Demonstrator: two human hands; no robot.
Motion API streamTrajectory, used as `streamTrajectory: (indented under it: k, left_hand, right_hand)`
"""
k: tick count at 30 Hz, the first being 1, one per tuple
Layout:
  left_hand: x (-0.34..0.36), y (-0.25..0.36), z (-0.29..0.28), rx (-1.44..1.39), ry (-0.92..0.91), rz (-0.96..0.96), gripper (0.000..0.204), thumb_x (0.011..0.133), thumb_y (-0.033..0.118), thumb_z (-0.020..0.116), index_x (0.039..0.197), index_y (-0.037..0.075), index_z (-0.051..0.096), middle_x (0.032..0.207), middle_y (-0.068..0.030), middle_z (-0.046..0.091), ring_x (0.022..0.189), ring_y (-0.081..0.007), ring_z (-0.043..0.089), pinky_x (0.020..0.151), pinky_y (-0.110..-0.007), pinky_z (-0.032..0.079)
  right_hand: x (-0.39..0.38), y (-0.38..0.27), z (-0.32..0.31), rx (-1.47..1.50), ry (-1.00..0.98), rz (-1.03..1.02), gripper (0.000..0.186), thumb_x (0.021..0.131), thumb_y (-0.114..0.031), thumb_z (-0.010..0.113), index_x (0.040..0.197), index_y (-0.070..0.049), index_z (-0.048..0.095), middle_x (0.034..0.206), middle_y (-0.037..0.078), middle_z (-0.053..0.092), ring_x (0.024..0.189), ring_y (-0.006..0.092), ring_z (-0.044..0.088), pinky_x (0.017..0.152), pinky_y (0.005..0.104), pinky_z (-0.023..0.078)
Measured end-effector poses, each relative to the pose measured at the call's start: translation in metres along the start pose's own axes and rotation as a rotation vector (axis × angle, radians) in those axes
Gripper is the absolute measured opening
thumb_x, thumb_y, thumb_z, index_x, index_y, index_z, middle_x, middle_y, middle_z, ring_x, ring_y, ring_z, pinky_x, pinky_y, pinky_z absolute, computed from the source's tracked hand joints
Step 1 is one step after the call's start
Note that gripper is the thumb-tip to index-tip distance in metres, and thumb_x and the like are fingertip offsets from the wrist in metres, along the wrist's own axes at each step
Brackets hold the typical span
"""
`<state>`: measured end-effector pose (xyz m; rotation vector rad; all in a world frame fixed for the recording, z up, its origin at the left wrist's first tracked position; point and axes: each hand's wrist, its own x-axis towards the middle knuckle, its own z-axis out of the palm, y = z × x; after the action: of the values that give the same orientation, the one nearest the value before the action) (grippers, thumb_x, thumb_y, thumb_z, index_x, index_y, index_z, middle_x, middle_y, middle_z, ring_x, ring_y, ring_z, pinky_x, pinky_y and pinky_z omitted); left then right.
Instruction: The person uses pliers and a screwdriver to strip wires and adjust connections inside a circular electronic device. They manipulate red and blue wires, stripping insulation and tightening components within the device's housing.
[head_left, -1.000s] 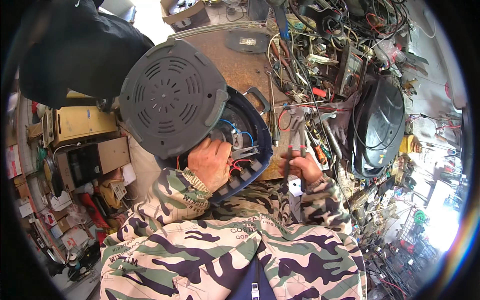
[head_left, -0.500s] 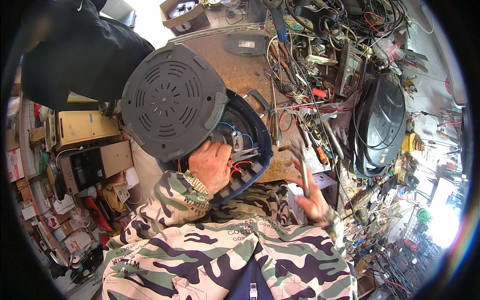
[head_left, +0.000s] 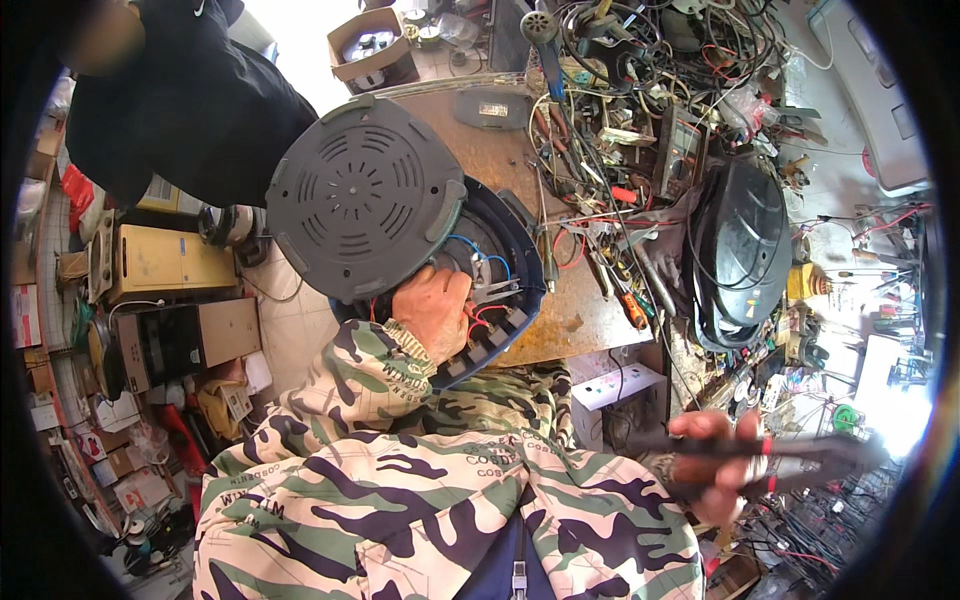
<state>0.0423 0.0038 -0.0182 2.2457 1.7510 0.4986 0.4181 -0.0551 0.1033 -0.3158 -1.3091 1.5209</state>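
A dark blue appliance housing [head_left: 537, 262] rests near the table's front edge. Its grey vented base cover [head_left: 350, 200] is tilted up over the left side. My left hand [head_left: 432, 312] is inside the opening, fingers curled down and closed; their tips and whatever they pinch are hidden. Beside them are red wires [head_left: 487, 317], a blue wire [head_left: 497, 262] and a grey metal piece [head_left: 494, 291]. Out to the right, my right hand [head_left: 715, 465] is closed around dark-handled pliers [head_left: 815, 458] with red bands, smeared by motion.
A person in black clothing [head_left: 190, 100] stands at the far left. Tangled cables and hand tools cover the table's right side, with an orange-handled screwdriver [head_left: 634, 310] among them. A black shell-like cover [head_left: 740, 250] lies beyond. A white box [head_left: 610, 385] sits below the front edge.
My right hand has swung right and toward me, away from the table, with the tool in it. My left hand stays in the housing. The view has shifted slightly.
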Motion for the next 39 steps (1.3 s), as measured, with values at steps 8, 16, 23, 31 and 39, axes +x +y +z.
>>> streamTrajectory:
  k: [8,16,23,31,39]
  left_hand:
    - [0.005,0.000,0.017,-0.033,0.029,0.054,0.031,0.069,0.007,0.079,0.095,0.009,0.061,0.090,-0.0125,0.064,0.086,-0.0353,0.063,0.071,-0.048,0.052]
    - [-0.003,0.002,0.000,0.049,-0.011,-0.011,0.035,0.067,0.003,0.078,0.095,0.009,0.058,0.090,-0.0121,0.063,0.086,-0.0360,0.063,0.072,-0.048,0.052]
    - [-0.001,0.000,0.006,0.041,-0.006,0.002,0.034,0.069,0.003,0.077,0.096,0.010,0.058,0.089,-0.0110,0.063,0.085,-0.0359,0.062,0.071,-0.048,0.052]
    - [-0.001,0.003,0.001,0.050,-0.010,0.001,0.033,0.070,0.003,0.077,0.096,0.009,0.058,0.089,-0.0103,0.064,0.085,-0.0355,0.063,0.071,-0.047,0.051]
    - [-0.002,0.004,-0.001,0.046,-0.021,-0.011,0.032,0.071,0.003,0.078,0.095,0.009,0.058,0.089,-0.0108,0.064,0.085,-0.0358,0.063,0.071,-0.048,0.051]
  right_hand:
    - [-0.021,0.121,0.055,0.565,0.169,0.650,0.056,0.082,-0.025,0.065,0.130,0.004,0.068,0.166,0.026,0.037,0.151,0.0407,0.038,0.121,0.0518,0.030]
    - [-0.035,0.189,0.070,0.908,0.142,0.705,0.059,0.084,-0.030,0.063,0.137,-0.005,0.067,0.171,0.025,0.029,0.155,0.0429,0.032,0.116,0.0459,0.031]
    - [-0.040,0.207,0.076,0.979,0.195,0.691,0.044,0.087,-0.023,0.066,0.128,-0.005,0.069,0.163,0.030,0.038,0.148,0.0418,0.043,0.114,0.0452,0.037]
    - [-0.027,0.186,0.091,1.000,0.397,0.789,0.024,0.093,-0.016,0.064,0.111,-0.001,0.065,0.148,0.036,0.052,0.135,0.0472,0.057,0.114,0.0541,0.045]
    - [-0.029,0.181,0.101,1.034,0.487,0.788,0.026,0.101,-0.020,0.063,0.117,-0.003,0.054,0.138,0.035,0.057,0.130,0.0506,0.060,0.113,0.0615,0.047]
